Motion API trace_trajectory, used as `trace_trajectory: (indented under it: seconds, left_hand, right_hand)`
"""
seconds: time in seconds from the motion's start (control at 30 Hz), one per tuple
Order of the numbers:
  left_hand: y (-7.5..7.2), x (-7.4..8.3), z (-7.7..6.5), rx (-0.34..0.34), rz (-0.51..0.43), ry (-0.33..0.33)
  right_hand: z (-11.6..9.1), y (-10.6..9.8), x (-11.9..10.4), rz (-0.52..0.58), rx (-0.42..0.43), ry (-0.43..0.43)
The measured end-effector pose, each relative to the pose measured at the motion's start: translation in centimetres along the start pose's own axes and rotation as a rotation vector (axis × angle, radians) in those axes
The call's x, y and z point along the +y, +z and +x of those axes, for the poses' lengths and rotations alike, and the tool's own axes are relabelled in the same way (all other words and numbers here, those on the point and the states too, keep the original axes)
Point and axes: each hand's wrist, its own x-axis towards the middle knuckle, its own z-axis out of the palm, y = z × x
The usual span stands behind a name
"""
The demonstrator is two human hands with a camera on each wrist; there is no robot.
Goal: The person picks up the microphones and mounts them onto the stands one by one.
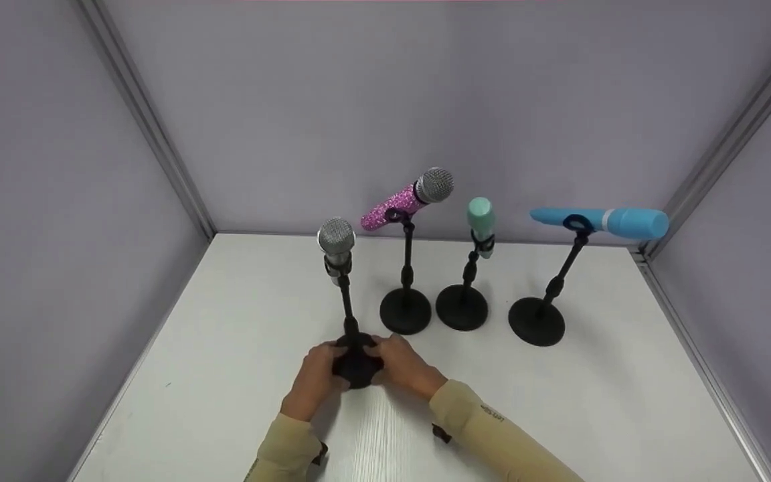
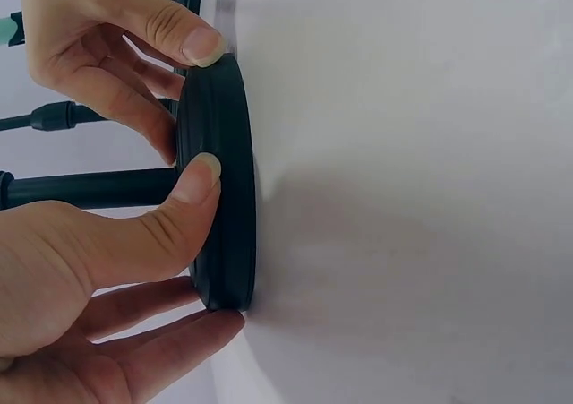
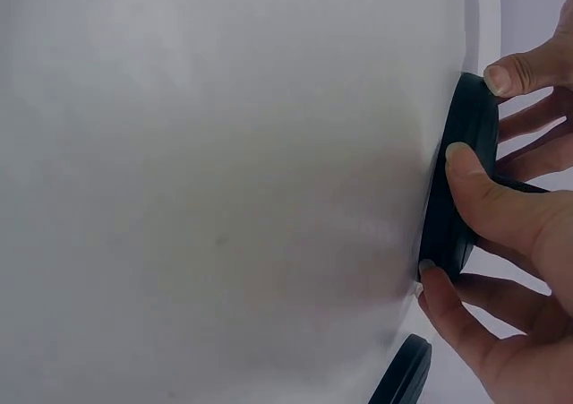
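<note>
A black desk microphone stand (image 1: 347, 304) with a round base (image 2: 224, 234) stands on the white table, a silver microphone (image 1: 336, 237) clipped upright at its top. From the left, my left hand (image 1: 317, 375) grips the base's rim, thumb over the upper face and fingers at the side. On the opposite side my right hand (image 1: 404, 365) holds the same base (image 3: 457, 180), its thumb lying across the top. Both wrist views show the base's edge at the tabletop. Behind my right hand is another stand, carrying a glittery pink microphone (image 1: 392, 207).
A stand with a mint-green microphone (image 1: 480, 217) is right of the pink one. Farther right, a blue microphone (image 1: 630, 223) lies nearly level on a tilted stand (image 1: 537, 322). Grey panels (image 1: 385, 100) enclose the white table (image 1: 238, 321) at the back and sides.
</note>
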Motion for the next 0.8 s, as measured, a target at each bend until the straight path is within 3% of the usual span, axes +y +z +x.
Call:
trace_trajectory:
  seconds: [0.27,0.47,0.8]
  left_hand:
    - [-0.7,-0.6,0.9,-0.001,0.016,-0.037]
    - [-0.7,-0.7,1.8,-0.056,0.039,-0.087]
    - [-1.2,-1.5,2.9,-0.025,0.072,-0.173]
  right_hand:
    - [1.5,0.3,-0.1,0.043,-0.06,0.118]
    - [2.2,0.5,-0.2,-0.009,-0.034,0.099]
    - [4.2,0.8,-0.7,-0.04,-0.035,0.117]
